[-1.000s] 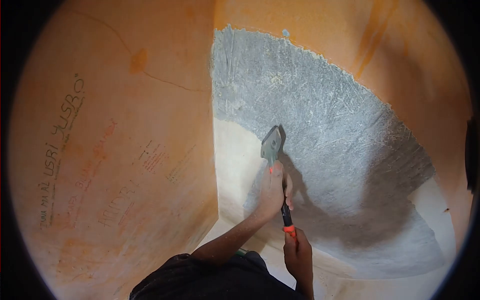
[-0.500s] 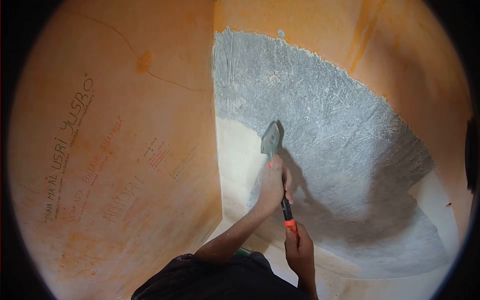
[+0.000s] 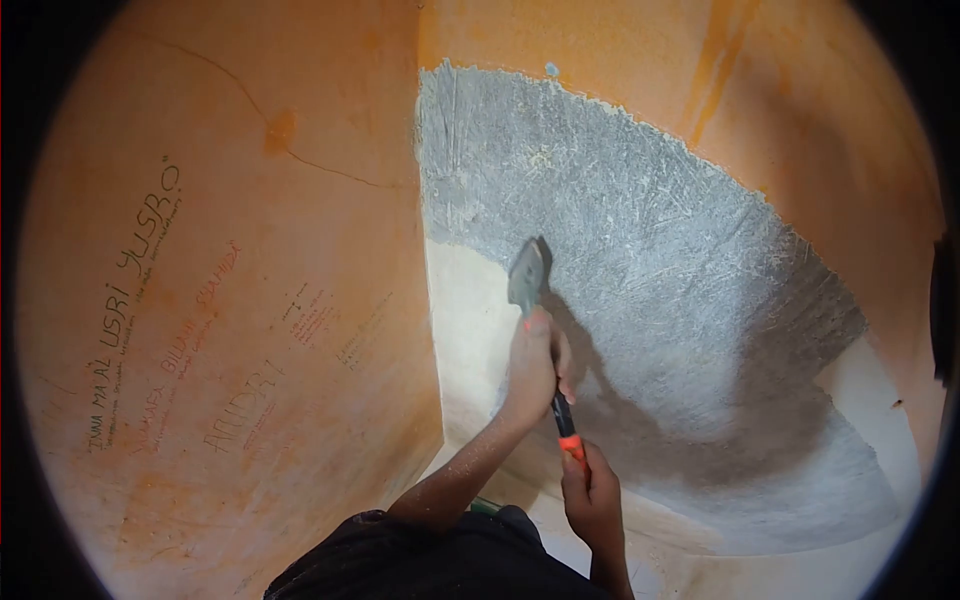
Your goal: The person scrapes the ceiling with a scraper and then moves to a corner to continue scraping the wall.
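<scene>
Both of my hands are wrapped round one long-handled scraper [image 3: 528,268] with a grey metal blade and a black and orange handle. My left hand [image 3: 535,365] grips it high, just below the blade. Lower down, my right hand [image 3: 592,495] is closed round the handle's orange end. The blade lies over the boundary between a pale cream patch [image 3: 470,310] and a rough grey area [image 3: 640,240] of the wall, and its shadow falls close on the right.
To the left stands an orange wall [image 3: 200,250] with handwriting and a thin crack, meeting the worked wall at a corner. Orange paint [image 3: 600,40] borders the grey area above, with a ragged edge. A dark object [image 3: 942,310] shows at the far right.
The scraper and both hands have shifted slightly left, the blade now overlapping more of the cream patch's edge. The blade's angle has turned a little. My grip is the same.
</scene>
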Available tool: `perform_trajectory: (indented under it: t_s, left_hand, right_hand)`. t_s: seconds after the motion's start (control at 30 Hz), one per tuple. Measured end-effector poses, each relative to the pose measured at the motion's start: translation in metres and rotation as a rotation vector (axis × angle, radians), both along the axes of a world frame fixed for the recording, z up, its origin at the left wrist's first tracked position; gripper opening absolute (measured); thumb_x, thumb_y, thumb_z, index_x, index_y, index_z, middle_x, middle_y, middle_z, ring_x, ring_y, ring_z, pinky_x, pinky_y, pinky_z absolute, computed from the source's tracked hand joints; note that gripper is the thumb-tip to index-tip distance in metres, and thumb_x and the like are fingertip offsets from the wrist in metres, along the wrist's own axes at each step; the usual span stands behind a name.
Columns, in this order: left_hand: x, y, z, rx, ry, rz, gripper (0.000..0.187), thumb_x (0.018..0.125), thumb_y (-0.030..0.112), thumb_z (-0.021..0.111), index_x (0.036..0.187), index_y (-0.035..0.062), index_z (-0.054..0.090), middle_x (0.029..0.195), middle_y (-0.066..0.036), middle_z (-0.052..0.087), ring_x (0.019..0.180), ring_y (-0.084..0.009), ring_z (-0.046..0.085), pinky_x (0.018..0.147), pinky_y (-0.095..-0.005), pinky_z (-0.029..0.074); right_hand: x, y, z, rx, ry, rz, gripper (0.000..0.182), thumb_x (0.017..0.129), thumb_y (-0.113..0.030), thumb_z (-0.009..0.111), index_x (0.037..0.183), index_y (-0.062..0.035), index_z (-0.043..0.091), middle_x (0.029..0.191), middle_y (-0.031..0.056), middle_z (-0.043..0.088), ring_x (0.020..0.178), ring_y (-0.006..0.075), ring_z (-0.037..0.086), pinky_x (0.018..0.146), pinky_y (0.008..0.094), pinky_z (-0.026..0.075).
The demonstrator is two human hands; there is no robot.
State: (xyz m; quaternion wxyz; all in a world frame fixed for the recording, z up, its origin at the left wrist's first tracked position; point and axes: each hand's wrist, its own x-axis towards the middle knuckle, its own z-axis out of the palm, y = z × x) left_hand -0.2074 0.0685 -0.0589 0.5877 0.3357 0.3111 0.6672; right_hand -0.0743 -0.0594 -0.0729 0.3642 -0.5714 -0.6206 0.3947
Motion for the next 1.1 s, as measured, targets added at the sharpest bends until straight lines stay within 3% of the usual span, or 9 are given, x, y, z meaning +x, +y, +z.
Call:
perform_trajectory:
  t_s: [0.47,0.83,1.1]
  left_hand:
    - [-0.008,0.009,0.0,0.075,-0.076,0.001,0.038,0.104,0.049,0.029,0.093,0.0122,0.036,0.054,-0.001,0.039,0.033,-0.0115,0.039,0.03,-0.024,0.039]
    - [-0.012,0.008,0.006,0.03,-0.084,0.031,0.039,0.104,0.049,0.028,0.091,0.0121,0.034,0.052,-0.001,0.037,0.032,-0.0128,0.039,0.029,-0.0262,0.04]
    - [-0.014,0.009,0.006,0.106,-0.106,-0.004,0.041,0.104,0.049,0.028,0.088,0.0116,0.036,0.051,-0.001,0.037,0.033,-0.0122,0.038,0.029,-0.0251,0.038]
  right_hand:
    - [-0.007,0.01,0.0,0.045,-0.011,0.02,0.026,0.096,-0.019,0.054,0.115,-0.0014,0.058,0.068,0.014,0.058,0.057,0.0193,0.055,0.056,0.0311,0.043]
    - [-0.007,0.011,0.006,0.063,-0.019,0.035,0.03,0.096,-0.019,0.055,0.119,0.0009,0.057,0.065,0.0105,0.054,0.056,0.0136,0.052,0.054,0.0283,0.041]
    - [-0.01,0.011,0.005,0.03,-0.008,0.025,0.029,0.096,-0.018,0.054,0.118,0.0012,0.057,0.068,0.0124,0.057,0.057,0.0148,0.054,0.055,0.0295,0.042]
